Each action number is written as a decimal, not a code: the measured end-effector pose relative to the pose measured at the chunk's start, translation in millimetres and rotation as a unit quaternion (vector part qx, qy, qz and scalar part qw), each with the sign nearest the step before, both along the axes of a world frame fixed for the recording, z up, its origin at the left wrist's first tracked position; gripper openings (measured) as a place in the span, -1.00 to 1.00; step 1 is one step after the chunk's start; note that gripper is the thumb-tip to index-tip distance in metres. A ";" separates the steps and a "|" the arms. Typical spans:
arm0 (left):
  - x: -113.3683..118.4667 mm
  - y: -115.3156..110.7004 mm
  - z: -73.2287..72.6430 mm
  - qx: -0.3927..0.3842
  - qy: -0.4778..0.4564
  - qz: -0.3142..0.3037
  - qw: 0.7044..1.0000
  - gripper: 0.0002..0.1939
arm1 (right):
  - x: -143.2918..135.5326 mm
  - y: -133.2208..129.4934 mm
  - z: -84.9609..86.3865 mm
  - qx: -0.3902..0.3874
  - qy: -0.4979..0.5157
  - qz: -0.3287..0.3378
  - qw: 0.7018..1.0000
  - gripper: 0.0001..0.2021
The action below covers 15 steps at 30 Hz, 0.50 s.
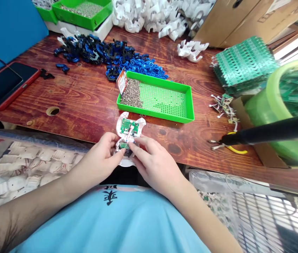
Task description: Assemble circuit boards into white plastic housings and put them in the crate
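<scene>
While my left hand (pixel 104 154) and right hand (pixel 151 158) pinch the white shell (pixel 129 131), its green boards (pixel 128 127) already sit inside; screws (pixel 131 93) wait just beyond, seemingly undriven.

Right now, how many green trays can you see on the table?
3: one green tray with screws mid-table, just beyond the hands; two at the far left corner, the leftmost cut off by the frame.

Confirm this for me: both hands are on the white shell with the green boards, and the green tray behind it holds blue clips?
Not quite. In the head view both hands, left hand and right hand, are on the white shell, but the green tray holds small metal screws; the blue clips lie on the table.
</scene>
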<state>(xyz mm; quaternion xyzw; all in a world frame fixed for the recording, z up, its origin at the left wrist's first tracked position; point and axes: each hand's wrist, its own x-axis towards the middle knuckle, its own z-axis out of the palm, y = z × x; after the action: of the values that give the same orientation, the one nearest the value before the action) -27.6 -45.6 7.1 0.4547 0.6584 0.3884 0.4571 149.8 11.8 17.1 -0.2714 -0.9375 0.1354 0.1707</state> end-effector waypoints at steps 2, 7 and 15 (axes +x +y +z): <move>7.3 -4.0 1.9 0.013 -0.017 0.000 1.000 -0.70 | 5.1 -3.8 0.6 -0.010 0.040 -0.011 0.999 -0.65; 26.1 -20.9 9.4 0.071 -0.071 0.019 0.995 -0.66 | 23.2 -22.7 1.8 -0.044 0.245 -0.106 0.963 -0.70; 54.1 -46.9 10.3 0.161 -0.087 0.034 0.983 -0.72 | 32.9 -60.1 -7.7 -0.511 0.445 -0.098 0.728 -0.74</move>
<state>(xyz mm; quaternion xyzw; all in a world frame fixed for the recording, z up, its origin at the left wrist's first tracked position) 26.5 -92.5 17.3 0.4643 0.5600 0.5423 0.4204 182.7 -48.3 9.4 -0.3170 -0.5110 0.6819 0.4165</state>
